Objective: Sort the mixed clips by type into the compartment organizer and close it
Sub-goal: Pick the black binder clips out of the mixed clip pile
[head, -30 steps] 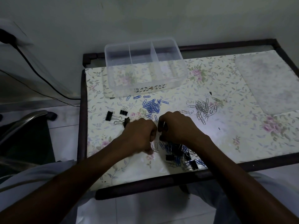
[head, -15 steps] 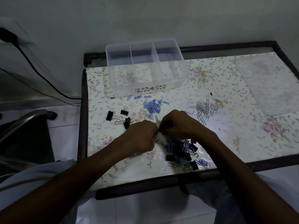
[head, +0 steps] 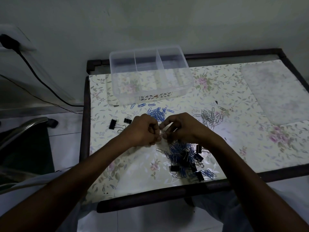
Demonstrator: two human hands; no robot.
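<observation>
Left hand (head: 143, 129) and right hand (head: 181, 127) raised just above the table, knuckle to knuckle, fingertips of both curled inward and pinching between them a small silver wire clip (head: 161, 134). Apparently linked to another clip and being worked apart; too small to confirm. Both hands needed for that, hence nothing else held.

Directly below and toward the body from the right hand: unsorted heap of blue wire clips, silver wire clips and black binder clips (head: 187, 160), tangled, kept close for easy picking. Just beyond the fingertips, away from the body: sorted cluster of blue paper clips (head: 157, 113). Beyond and outboard of the right hand: separate cluster of silver paper clips (head: 209, 117), the likely destination of the pinched clip. Outboard of the left hand: a few black binder clips with steel handles (head: 119, 123), set apart. Three staging groups by type, judged a pre-sort ahead of loading.

Well beyond both hands, against the wall: clear plastic three-compartment organizer (head: 150, 76), open, no clips seen inside. No lid identified with certainty. Floral-patterned table cover (head: 130, 174) beneath everything.

Task judged early: sorting partial, loading and closing not yet done.
</observation>
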